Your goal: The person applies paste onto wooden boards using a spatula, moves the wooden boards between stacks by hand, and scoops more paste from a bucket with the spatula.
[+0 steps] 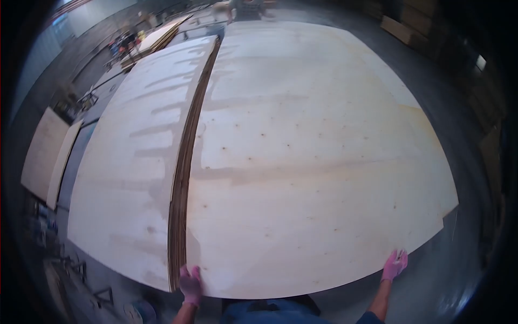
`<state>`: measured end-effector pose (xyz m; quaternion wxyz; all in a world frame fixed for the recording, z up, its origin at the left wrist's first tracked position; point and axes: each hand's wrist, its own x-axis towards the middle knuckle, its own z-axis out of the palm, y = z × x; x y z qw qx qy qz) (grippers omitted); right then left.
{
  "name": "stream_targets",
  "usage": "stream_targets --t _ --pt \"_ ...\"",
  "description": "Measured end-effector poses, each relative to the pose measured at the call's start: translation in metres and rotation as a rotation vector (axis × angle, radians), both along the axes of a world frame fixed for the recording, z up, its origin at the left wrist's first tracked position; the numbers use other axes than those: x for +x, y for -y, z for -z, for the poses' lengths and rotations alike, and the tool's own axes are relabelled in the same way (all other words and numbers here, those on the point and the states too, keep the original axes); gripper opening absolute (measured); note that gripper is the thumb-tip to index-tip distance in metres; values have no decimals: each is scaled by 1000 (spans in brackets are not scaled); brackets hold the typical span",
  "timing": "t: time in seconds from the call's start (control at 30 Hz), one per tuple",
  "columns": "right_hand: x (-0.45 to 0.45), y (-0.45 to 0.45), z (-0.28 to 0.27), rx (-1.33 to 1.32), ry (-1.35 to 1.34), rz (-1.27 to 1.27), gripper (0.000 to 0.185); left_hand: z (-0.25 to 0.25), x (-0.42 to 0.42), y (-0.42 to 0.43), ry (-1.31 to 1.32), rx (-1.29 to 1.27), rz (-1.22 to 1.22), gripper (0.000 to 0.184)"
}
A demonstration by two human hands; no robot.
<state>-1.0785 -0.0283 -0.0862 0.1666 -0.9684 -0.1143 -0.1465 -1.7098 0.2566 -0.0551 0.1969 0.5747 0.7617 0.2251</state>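
A large pale plywood sheet [302,178], dotted with small knots, stretches out in front of me. My left hand [190,285], in a pink glove, grips its near left corner beside a dark gap. On the near edge, towards the right, my other pink-gloved hand, the right hand [395,264], is closed on the same sheet. To the left lies a stack of plywood [124,173], its top streaked with greyish bands. Its layered brown side [186,156] shows along the gap. The undersides of both hands' grips are hidden.
A person [247,9] stands beyond the far edge. More boards [159,36] lie at the far left, and other panels [46,156] at the left. Stacked wood [410,24] stands at the far right. A bucket-like container [141,312] is on the floor near my left.
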Motion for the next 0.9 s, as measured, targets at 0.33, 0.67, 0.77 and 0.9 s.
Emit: stream_targets --t 0.33,0.67,0.77,0.9 --pt "8 -12 8 927 -88 -120 50 96 3 -11 -272 -40 180 32" --pt "-154 -158 -234 996 149 -885 55 253 43 -9 312 -342 222 56" --pt "-261 -218 -305 1040 158 -1181 56 213 26 -18 522 -280 124 60" --pt "-416 -289 -400 1148 119 -1579 58 162 -3 -20 617 -207 203 60"
